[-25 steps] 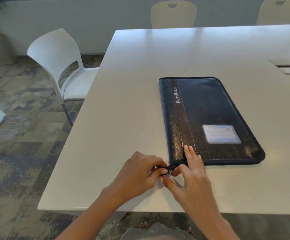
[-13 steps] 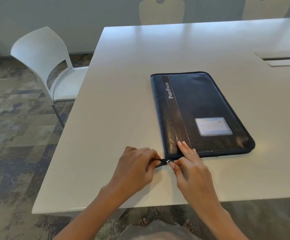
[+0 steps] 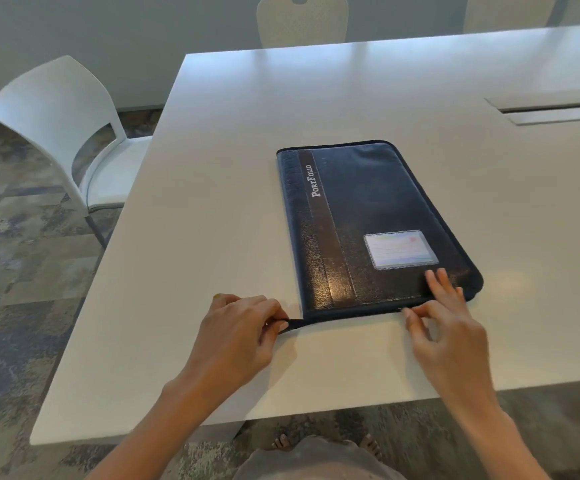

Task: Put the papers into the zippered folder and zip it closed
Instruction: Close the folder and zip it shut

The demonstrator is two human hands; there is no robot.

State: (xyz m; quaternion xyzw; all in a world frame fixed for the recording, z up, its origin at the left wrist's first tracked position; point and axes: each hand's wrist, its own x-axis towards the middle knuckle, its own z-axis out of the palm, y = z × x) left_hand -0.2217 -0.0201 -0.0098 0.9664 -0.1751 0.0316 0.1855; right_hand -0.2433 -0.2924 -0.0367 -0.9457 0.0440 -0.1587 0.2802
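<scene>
On the white table [image 3: 212,202], near the front edge and a bit right of centre, the dark zippered folder [image 3: 368,216] lies flat and closed, cover up, long axis running away from the person, spine side to the left, card window [image 3: 401,249] near the front right. No papers visible anywhere, so can't tell if they're inside. Short front edge runs left-right just ahead of both hands. Left hand [image 3: 236,337] sits just off the front left corner, thumb and fingers pinched together on a thin dark strap or zip tail [image 3: 293,323] that sticks out from that corner. Right hand [image 3: 448,330] is at the front edge toward the right corner, two fingers [image 3: 437,282] resting spread on the cover, thumb and forefinger closed at the zip line; looks like they pinch the pull, but it's too small to see. Judgement: zip travel goes along the front edge, rightward toward the rounded front right corner [image 3: 474,285], then up the long right side, so the right hand is the nearer one and the left just anchors. White chair [image 3: 59,109] stands left of the table, two more at the far side.
</scene>
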